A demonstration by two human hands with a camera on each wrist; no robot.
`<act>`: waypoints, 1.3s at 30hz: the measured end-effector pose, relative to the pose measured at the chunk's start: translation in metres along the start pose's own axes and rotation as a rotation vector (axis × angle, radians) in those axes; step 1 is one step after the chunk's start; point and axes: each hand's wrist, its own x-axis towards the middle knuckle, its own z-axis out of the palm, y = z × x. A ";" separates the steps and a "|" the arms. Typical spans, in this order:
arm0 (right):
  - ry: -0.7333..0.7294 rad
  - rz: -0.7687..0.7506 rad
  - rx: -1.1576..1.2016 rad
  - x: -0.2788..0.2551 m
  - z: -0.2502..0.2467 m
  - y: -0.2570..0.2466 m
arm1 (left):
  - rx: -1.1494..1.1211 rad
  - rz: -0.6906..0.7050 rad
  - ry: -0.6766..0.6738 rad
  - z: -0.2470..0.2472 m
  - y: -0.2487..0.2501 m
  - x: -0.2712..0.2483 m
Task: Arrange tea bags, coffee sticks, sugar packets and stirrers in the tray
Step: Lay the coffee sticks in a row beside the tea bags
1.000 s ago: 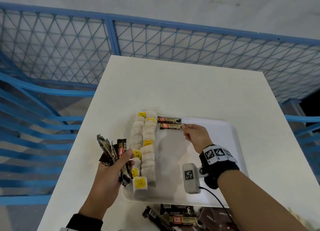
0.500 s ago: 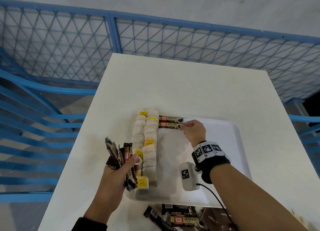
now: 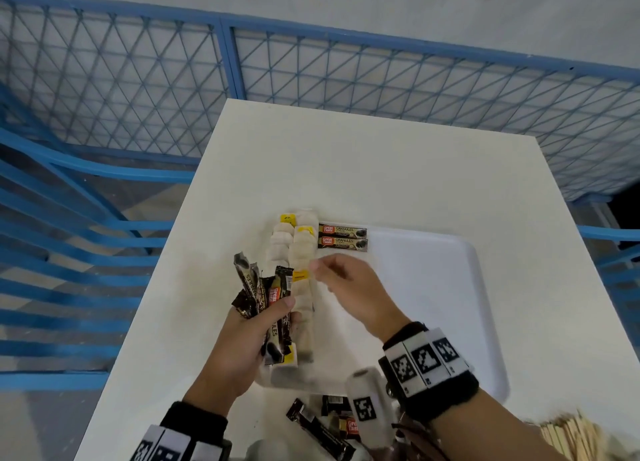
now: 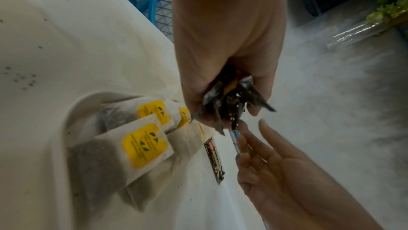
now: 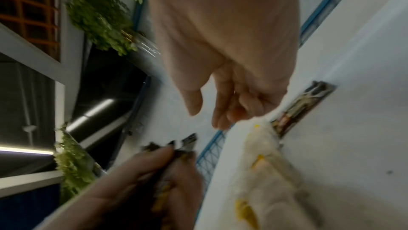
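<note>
A white tray [image 3: 464, 287] lies on the white table [image 3: 381, 169]. Two rows of tea bags [image 3: 301, 252] with yellow tags fill its left side, also seen close in the left wrist view as tea bags [image 4: 123, 146]. Two coffee sticks [image 3: 342, 236] lie side by side at the tray's far end. My left hand [image 3: 249, 336] grips a bunch of dark coffee sticks [image 3: 258, 287] over the tray's left edge. My right hand [image 3: 346, 284] hovers empty above the tea bags, fingers loosely extended toward the bunch, not touching it.
More coffee sticks [image 3: 318, 422] lie on the table near me, in front of the tray. Wooden stirrers [image 3: 571, 436] sit at the lower right. A blue mesh fence [image 3: 311, 79] runs behind the table. The tray's right half holds nothing.
My right hand let go of the second coffee stick at the tray's far end and drew back left toward the left hand. The left hand with its bunch shifted slightly right.
</note>
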 end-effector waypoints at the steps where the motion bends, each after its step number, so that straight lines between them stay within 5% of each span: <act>1: -0.058 -0.001 -0.005 -0.007 0.002 -0.003 | 0.016 0.002 -0.005 0.002 0.000 0.000; 7: -0.105 -0.045 0.004 -0.015 0.005 -0.003 | 0.050 0.018 -0.047 0.006 0.001 -0.001; 11: -0.148 -0.005 0.250 -0.019 -0.008 -0.003 | -0.037 0.016 -0.057 0.004 0.001 -0.002; 17: -0.239 -0.134 0.312 -0.031 -0.026 0.001 | -0.071 -0.028 -0.052 -0.002 0.000 0.001; 24: -0.294 -0.118 0.302 -0.044 -0.035 0.006 | -0.108 0.118 0.028 0.002 0.000 0.007; 34: 0.036 -0.005 0.533 -0.031 -0.030 0.015 | 0.007 0.103 0.020 0.006 0.000 0.000; 39: -0.011 -0.039 0.405 -0.031 -0.014 0.013 | 0.202 0.051 -0.032 0.012 -0.005 -0.004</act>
